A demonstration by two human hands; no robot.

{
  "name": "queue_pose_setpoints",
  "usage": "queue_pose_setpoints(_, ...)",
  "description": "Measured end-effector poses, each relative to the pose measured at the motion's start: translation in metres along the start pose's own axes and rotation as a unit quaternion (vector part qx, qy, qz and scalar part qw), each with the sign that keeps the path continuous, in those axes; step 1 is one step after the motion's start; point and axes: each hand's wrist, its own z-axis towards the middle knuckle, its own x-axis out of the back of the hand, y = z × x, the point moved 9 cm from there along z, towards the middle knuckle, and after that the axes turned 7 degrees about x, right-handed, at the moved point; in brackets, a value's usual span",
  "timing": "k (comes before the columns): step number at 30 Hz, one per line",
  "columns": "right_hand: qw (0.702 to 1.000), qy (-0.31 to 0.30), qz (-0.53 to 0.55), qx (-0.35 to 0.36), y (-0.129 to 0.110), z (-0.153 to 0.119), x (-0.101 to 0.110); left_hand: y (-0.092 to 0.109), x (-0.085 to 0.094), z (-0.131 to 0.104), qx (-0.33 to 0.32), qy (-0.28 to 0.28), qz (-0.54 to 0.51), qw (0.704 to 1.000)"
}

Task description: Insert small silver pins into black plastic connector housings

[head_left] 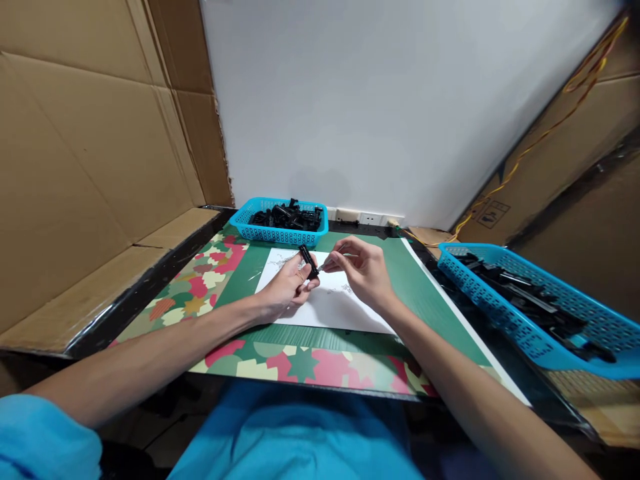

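Blue shirt (pixel 295 433) fronts a green mat (pixel 427 283), cardboard (pixel 95 127) flanking, black part (pixel 308 261) held above.

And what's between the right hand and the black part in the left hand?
In the head view, a slim greyish tool, perhaps tweezers, held by the right hand, points at the black part; whether its tip touches is too small to tell.

The thing (pixel 325 266) in the right hand (pixel 365 270) is too small to tell, and one basket (pixel 495 310) is cut off.
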Motion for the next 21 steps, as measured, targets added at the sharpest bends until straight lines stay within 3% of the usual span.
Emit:
queue_pose_setpoints(8,1.0,0.024,0.01,0.006,0.002,-0.004,-0.003,0.003,-0.003,-0.002,0.013,-0.002,-0.016,1.0)
queue_pose_setpoints(12,1.0,0.02,0.009,0.019,-0.008,-0.001,-0.002,0.002,-0.008,-0.005,0.02,-0.013,0.016,1.0)
queue_pose_setpoints(18,0.996,0.066,0.017,0.053,-0.023,0.01,0.033,0.001,-0.007,-0.007,0.022,-0.006,0.032,0.999)
queue_pose_setpoints(21,0.999,-0.004,-0.049,0.021,-0.012,0.013,0.041,0.002,-0.009,-0.005,0.01,-0.016,0.04,0.999)
